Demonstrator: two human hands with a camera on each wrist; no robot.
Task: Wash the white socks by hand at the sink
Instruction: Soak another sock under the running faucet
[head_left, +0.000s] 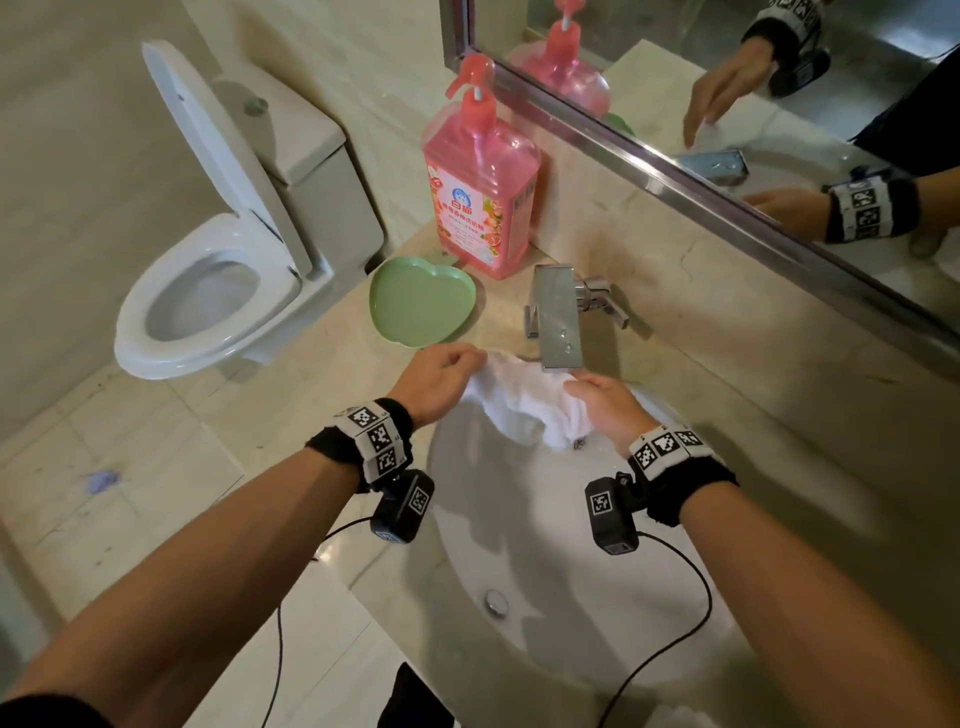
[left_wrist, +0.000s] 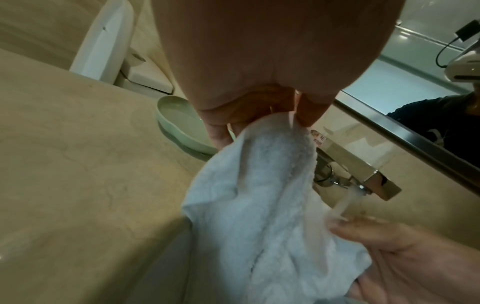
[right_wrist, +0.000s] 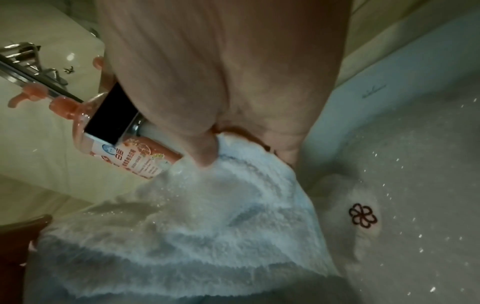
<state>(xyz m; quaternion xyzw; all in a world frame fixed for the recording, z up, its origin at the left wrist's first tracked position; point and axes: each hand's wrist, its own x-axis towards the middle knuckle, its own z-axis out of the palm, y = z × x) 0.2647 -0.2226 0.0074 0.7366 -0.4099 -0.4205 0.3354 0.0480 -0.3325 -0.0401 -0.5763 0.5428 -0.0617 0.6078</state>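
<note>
A wet white sock (head_left: 524, 400) is stretched between my two hands over the back of the white sink (head_left: 519, 545), just under the chrome faucet (head_left: 558, 317). My left hand (head_left: 467, 358) pinches the sock's left end; the left wrist view shows its fingertips (left_wrist: 306, 117) closed on the sock (left_wrist: 259, 205). My right hand (head_left: 582, 384) grips the right end, its thumb (right_wrist: 205, 152) pressed into the terry sock (right_wrist: 207, 216). Water (left_wrist: 345, 203) runs from the faucet (left_wrist: 363, 170) onto the cloth beside my right hand (left_wrist: 402, 257).
A pink pump bottle (head_left: 480, 192) and a green heart-shaped dish (head_left: 421, 301) stand on the counter left of the faucet. The drain (head_left: 496, 603) lies nearer me. A mirror (head_left: 727, 78) runs along the wall. A toilet (head_left: 208, 291) is at left. Something white (head_left: 670, 717) lies at the lower edge.
</note>
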